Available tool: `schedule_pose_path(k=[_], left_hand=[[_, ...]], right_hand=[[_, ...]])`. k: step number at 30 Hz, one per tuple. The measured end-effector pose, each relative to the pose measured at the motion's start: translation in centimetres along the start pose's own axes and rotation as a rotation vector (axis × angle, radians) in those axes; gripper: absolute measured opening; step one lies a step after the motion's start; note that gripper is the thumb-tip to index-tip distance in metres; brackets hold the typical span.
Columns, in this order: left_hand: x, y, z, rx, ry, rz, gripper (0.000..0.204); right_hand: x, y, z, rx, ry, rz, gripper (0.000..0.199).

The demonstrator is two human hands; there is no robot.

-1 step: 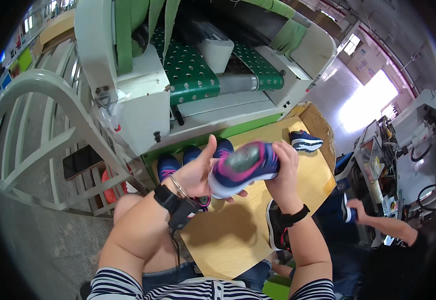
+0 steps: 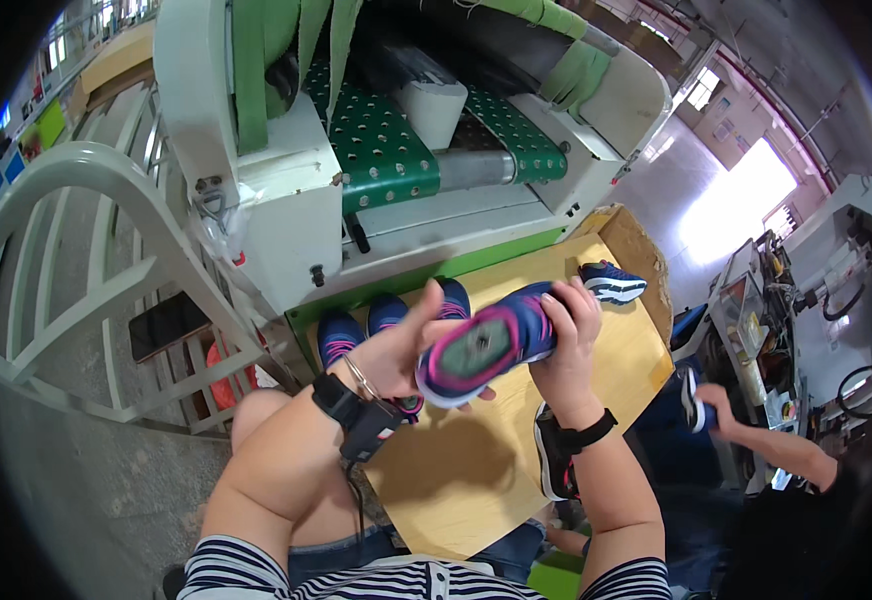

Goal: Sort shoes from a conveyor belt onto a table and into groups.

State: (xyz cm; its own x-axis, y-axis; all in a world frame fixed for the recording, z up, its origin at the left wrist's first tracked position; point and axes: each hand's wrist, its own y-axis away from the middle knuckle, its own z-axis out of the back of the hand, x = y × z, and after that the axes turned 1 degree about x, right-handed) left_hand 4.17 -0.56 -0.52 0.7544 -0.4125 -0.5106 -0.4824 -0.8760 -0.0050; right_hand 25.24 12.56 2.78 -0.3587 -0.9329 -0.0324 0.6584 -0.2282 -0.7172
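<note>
A navy sneaker with pink trim and a white sole is tilted in front of me, its grey-green inside showing. My right hand grips one end from the right. Against the other end rests my left hand, thumb raised away from the shoe and fingers passing underneath, partly hidden. Behind the left hand several navy shoes with pink laces, among them a left one, stand in a row on the wooden board. Near my right wrist lies a black sneaker with a pale sole, partly covered by the forearm.
Beyond the board stands a white and green machine with perforated green belts. Another navy sneaker lies at the far right by a cardboard box. Pale metal racking is at left. At right, another person's hand holds a shoe.
The held sneaker has turned slightly, so its opening faces me more and looks sharper. My hands have barely shifted. The other person's shoe has moved slightly.
</note>
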Motion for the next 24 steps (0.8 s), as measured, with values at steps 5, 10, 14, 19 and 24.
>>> schedule_pose_path(k=[5,10,14,19,24], left_hand=[[0.8,0.0,-0.5,-0.075,-0.303,-0.358,0.084],[-1.4,1.2,-0.2,-0.206,-0.266,-0.567,0.079],[-3.0,1.3,1.3,-0.24,-0.319,-0.709,0.076],[-4.6,1.8,0.5,-0.114,-0.225,-0.753,0.072],[-6.7,0.6,1.4,-0.146,-0.245,-0.899,0.061]], right_hand=[[4.5,-0.6,0.3,-0.029,-0.147,-0.306,0.086],[6.4,4.5,-2.8,0.302,-0.42,-0.537,0.087],[8.6,7.1,-7.8,0.316,-0.876,-0.923,0.09],[10.0,7.1,-11.1,0.184,-0.742,-0.921,0.092],[11.1,7.8,-10.1,0.074,-0.822,-1.036,0.086]])
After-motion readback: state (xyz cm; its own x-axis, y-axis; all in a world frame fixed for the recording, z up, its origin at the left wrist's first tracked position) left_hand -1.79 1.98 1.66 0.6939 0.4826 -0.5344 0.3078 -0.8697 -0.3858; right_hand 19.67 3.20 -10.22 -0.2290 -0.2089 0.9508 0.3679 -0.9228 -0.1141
